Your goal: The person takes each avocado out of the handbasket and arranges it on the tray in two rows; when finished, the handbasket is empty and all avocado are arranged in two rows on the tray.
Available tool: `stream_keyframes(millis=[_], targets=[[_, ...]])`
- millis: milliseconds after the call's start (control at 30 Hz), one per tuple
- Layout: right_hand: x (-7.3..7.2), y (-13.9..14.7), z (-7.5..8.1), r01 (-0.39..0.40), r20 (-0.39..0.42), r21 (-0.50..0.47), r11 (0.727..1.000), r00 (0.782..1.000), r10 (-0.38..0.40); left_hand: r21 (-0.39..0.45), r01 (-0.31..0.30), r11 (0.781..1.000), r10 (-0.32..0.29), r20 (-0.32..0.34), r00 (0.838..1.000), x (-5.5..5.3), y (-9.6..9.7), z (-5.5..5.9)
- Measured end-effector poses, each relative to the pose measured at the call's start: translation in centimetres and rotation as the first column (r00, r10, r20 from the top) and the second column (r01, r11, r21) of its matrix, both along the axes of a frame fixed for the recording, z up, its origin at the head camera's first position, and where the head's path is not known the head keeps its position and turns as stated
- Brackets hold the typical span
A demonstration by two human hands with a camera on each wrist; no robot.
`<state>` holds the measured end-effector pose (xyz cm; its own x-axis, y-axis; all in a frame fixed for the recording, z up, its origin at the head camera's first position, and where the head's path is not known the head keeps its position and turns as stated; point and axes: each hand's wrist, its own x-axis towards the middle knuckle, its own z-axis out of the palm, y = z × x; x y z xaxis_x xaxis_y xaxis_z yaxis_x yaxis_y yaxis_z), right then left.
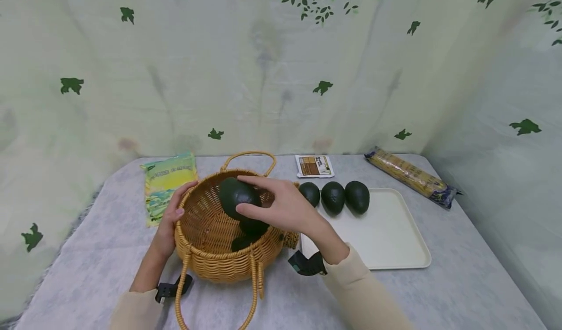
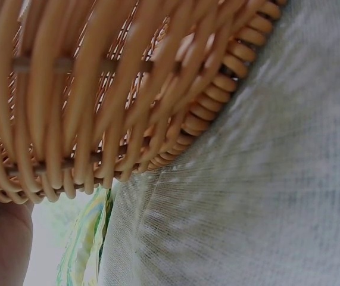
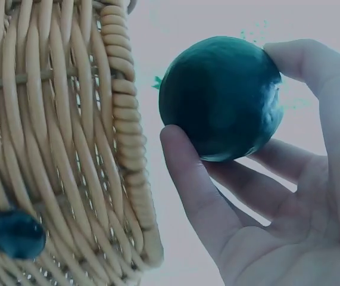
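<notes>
My right hand (image 1: 287,205) grips a dark green avocado (image 1: 237,198) between thumb and fingers, just over the mouth of the wicker basket (image 1: 219,266). In the right wrist view the avocado (image 3: 217,98) appears beside the basket's braided rim (image 3: 128,128), with the fingers spread around it. More dark avocados (image 1: 253,227) lie inside the basket, partly hidden by the held one. My left hand (image 1: 169,222) holds the basket's left rim. Seen from the left wrist, the woven wall (image 2: 98,89) fills the upper left, and only a bit of the hand (image 2: 3,244) shows.
Three avocados (image 1: 332,198) sit in a row along the back left of a white tray (image 1: 395,232). A yellow-green packet (image 1: 169,178) lies behind the left hand. A small white-and-brown packet (image 1: 314,166) and a long gold packet (image 1: 408,176) lie toward the back edge.
</notes>
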<state>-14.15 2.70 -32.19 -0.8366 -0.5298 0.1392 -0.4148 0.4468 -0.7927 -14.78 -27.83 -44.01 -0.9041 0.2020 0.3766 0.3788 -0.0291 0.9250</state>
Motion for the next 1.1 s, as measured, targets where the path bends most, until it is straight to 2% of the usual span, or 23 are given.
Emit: stream_keyframes(millis=[200, 467, 767, 967, 1100], targets=[[0.6, 1.0, -0.9, 0.03, -0.01, -0.085, 0.996, 0.999, -0.031, -0.009, -0.002, 1.0, 0.002, 0.0, 1.0, 0.2, 0.1, -0.2], [1.5, 2.3, -2.2, 0.049, 0.06, -0.249, 0.967, 0.998, -0.036, -0.007, 0.024, 1.0, -0.024, -0.028, 0.999, 0.0, 0.2, -0.2], [2.4, 4.5, -3.2, 0.093, -0.002, -0.295, 0.951, 0.995, -0.098, 0.005, 0.007, 1.0, -0.007, -0.034, 0.999, -0.1, 0.2, 0.2], [2.2, 5.5, -3.0, 0.095, -0.087, -0.291, 0.952, 0.988, -0.125, 0.007, 0.004, 1.0, -0.004, -0.022, 1.0, -0.1, 0.3, 0.3], [2.1, 6.3, -3.1, 0.118, -0.107, -0.288, 0.95, 0.982, -0.154, 0.007, 0.008, 1.0, -0.008, -0.019, 1.0, 0.0, 0.2, 0.3]])
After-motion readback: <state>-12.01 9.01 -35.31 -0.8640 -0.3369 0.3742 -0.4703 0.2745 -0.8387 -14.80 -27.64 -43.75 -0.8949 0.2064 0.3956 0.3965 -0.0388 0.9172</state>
